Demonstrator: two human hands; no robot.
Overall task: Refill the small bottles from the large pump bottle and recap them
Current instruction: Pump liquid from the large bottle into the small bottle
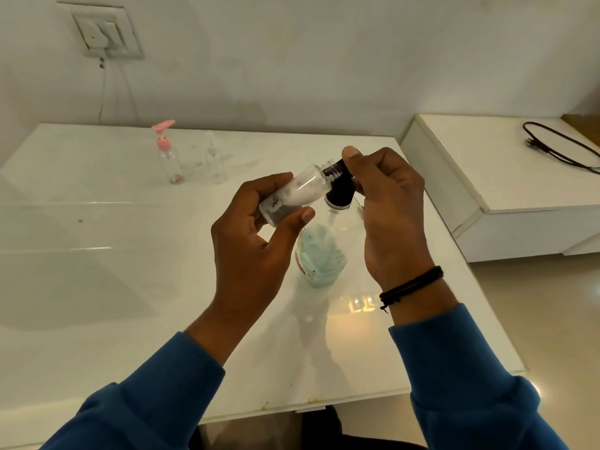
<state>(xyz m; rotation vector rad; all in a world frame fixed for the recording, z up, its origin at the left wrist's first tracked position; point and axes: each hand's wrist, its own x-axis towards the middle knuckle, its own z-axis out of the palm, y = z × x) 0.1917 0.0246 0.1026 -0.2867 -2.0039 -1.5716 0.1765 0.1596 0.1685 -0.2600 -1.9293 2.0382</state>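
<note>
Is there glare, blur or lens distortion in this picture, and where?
Head view: warm glare on the glossy table near the right wrist; the small bottle in the left hand looks motion-blurred; the far table edge bows from the wide lens; soft hand shadows fall toward the near edge.

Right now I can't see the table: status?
Left hand holds small bottle, uncapped. Right hand on large pump bottle's black pump. Nothing blocking.
</note>
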